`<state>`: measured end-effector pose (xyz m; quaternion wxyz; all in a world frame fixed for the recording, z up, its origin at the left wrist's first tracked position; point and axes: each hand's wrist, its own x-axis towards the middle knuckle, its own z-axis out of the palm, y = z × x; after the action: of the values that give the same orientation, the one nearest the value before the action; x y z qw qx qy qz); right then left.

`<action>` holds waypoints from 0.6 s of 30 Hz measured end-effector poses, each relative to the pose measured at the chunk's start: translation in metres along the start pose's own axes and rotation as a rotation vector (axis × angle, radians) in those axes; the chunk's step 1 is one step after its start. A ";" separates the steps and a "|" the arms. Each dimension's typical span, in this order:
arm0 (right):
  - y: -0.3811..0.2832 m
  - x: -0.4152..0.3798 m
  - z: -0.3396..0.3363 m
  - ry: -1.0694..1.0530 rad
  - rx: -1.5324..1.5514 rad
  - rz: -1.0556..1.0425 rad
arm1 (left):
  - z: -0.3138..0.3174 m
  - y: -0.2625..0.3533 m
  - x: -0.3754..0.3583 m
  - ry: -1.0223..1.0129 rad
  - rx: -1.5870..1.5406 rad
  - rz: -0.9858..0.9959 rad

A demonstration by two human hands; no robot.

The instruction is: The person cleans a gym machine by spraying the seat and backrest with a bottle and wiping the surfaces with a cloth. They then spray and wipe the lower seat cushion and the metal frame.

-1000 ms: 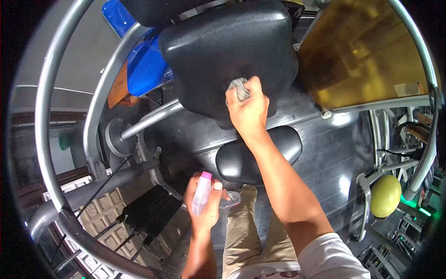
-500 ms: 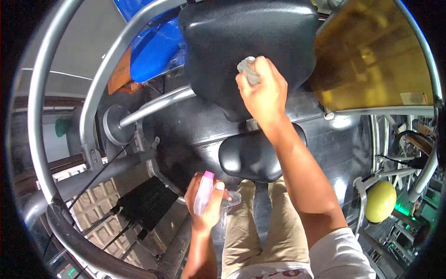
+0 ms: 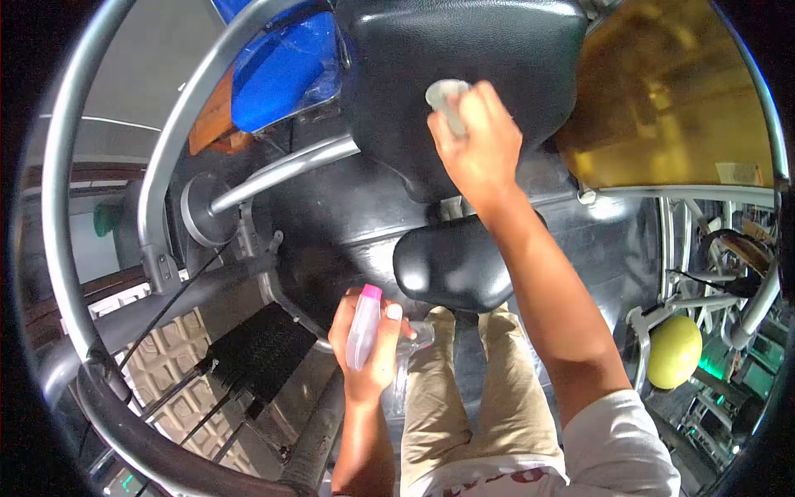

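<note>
A large black padded backrest [image 3: 389,83] fills the top middle of the head view. Over its surface, my right hand [image 3: 479,137] is closed around a crumpled grey-white cloth [image 3: 448,93], part of which is hidden by my fingers. Lower down, my left hand [image 3: 364,344] grips a clear spray bottle [image 3: 421,335] by its neck, the pale spray head with its pink nozzle [image 3: 372,292] pointing forward. A smaller black padded seat [image 3: 451,263] lies between my hands, just ahead of my knees.
Curved silver tubes [image 3: 170,149] frame the left side, with a round weight-plate holder [image 3: 203,209] on a bar. A blue cushion [image 3: 286,79] sits behind them. To the right are a yellowish translucent panel [image 3: 662,99], a yellow ball [image 3: 673,352] and metal gym frames.
The cloth in my right hand has shifted a little across the backrest, and more of it shows beyond my fingers. The view has moved slightly. My left hand keeps the bottle.
</note>
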<state>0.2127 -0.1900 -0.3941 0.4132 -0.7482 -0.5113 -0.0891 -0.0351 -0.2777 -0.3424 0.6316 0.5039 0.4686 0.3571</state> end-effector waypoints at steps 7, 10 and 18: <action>0.031 -0.081 0.014 -0.285 -0.013 0.349 | -0.002 0.024 0.026 -0.050 0.265 0.200; 0.012 -0.054 0.013 -0.187 0.097 0.218 | -0.006 0.013 0.032 -0.056 0.264 0.187; 0.000 -0.031 0.024 -0.132 -0.064 0.016 | -0.016 -0.016 0.003 -0.035 0.100 -0.001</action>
<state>0.1915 -0.1945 -0.4269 0.3551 -0.7696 -0.5281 -0.0526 -0.0496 -0.2738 -0.3596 0.6141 0.5405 0.4751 0.3240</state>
